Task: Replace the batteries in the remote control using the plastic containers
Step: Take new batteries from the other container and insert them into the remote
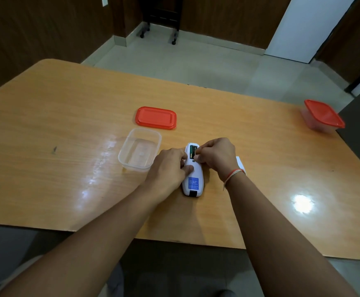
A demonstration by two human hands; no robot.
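Note:
A white remote control point(193, 181) lies face down on the wooden table point(67, 116), its battery compartment open at the far end. A greenish battery point(192, 151) shows inside the compartment. My left hand point(168, 168) grips the remote's left side, thumb laid on its back. My right hand point(216, 155) has its curled fingertips at the compartment, pinching at the battery. An open clear plastic container point(140, 149) stands empty just left of the remote. Its red lid point(155, 117) lies flat behind it.
A second clear container with a red lid on it point(322, 115) sits at the table's far right edge. A white flat piece point(240, 163), partly hidden by my right wrist, lies right of the remote. Tiled floor and a wheeled stand are beyond the table.

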